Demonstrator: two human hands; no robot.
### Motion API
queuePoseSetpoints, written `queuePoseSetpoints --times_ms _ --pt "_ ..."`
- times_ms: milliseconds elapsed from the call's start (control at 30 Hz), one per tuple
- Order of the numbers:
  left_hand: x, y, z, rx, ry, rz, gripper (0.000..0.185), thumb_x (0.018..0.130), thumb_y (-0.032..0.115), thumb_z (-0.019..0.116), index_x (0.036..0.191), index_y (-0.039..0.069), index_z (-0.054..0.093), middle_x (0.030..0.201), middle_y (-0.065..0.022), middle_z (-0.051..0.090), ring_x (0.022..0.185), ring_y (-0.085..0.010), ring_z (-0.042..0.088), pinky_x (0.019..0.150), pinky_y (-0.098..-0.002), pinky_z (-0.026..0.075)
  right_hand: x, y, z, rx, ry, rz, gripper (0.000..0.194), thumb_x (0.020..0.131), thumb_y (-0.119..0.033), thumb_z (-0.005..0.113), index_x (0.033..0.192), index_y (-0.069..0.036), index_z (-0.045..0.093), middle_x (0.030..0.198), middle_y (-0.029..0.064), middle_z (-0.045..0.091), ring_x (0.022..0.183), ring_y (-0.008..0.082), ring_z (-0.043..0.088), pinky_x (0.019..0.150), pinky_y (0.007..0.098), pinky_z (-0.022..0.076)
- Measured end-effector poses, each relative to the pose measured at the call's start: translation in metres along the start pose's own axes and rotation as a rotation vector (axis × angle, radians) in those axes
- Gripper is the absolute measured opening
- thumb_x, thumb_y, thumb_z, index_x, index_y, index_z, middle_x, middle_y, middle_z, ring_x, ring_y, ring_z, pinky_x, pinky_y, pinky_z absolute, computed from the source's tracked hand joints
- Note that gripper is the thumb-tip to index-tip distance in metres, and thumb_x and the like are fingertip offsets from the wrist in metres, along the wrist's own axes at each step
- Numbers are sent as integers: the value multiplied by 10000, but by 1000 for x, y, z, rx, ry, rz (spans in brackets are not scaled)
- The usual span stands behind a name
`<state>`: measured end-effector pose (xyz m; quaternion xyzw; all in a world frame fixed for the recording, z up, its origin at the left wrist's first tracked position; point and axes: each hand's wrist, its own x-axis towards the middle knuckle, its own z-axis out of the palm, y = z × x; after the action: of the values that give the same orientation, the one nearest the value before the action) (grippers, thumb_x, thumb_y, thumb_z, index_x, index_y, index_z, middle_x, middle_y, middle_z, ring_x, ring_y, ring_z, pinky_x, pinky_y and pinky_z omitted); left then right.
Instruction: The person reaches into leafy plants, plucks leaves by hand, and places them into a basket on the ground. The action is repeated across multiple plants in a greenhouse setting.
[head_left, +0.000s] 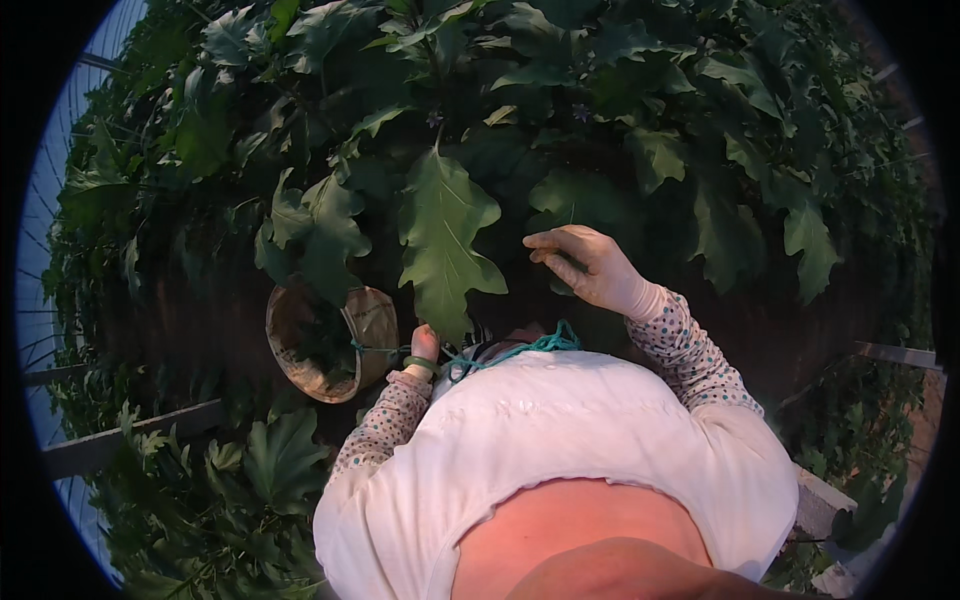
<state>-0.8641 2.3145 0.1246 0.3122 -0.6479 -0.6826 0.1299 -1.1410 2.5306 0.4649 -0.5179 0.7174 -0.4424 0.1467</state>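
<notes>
My right hand (592, 264), in a thin pale glove, is raised in front of eggplant foliage with its fingers loosely curled. I see nothing held between its thumb and fingers. My left hand (425, 345) is low at my waist, a green bangle at its wrist; most of its fingers are hidden, so its grip cannot be made out. Just above it hangs a large lobed eggplant leaf (450, 232). Beside the left hand is an open-mouthed bag (373, 319) with dark green leafy matter inside. A teal cord (551, 341) runs from the bag across my waist.
Dense eggplant plants (660, 157) rise ahead, with small purple flowers among the leaves. More foliage (281, 457) grows behind me at the left. A grey beam (135, 436) stands at left, and a pale block (821, 499) at lower right. Sheeting (41, 225) lines the left edge.
</notes>
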Motion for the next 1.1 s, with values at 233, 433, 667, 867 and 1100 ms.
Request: queuePoseSetpoints --times_ms 233,433,667,867,1100 --pt "41 147 164 516 -612 247 231 975 204 562 931 3 668 857 -71 700 785 -172 649 733 -303 499 -51 53 -82 244 237 255 285 984 -202 574 1174 3 626 968 96 701 935 162 663 860 278 497" --pt "139 267 211 -175 -80 471 183 996 111 508 1087 -6 616 993 -82 663 928 -180 636 832 -296 514 -49 116 -127 131 269 365 275 978 -230 569 1170 -42 624 928 92 711 839 154 669 731 271 511" --pt "258 286 270 -109 -180 549 245 950 75 555 1178 -11 571 1140 -103 637 1033 -187 606 918 -311 474 5 158 -151 263 230 324 259 978 -165 552 1183 -25 623 1016 85 693 973 160 657 839 295 506" --pt "298 286 320 -58 -194 467 236 922 63 609 1139 -28 604 1065 -93 672 967 -177 620 855 -296 477 84 209 -154 80 265 29 275 988 -160 520 1223 -29 575 1030 129 679 898 217 668 771 331 527" --pt "272 279 332 126 65 503 255 921 136 631 1117 -28 624 1033 -126 685 923 -185 634 814 -306 483 126 245 -159 136 -20 90 281 923 -222 565 1137 -43 598 928 141 697 857 299 680 754 381 540"
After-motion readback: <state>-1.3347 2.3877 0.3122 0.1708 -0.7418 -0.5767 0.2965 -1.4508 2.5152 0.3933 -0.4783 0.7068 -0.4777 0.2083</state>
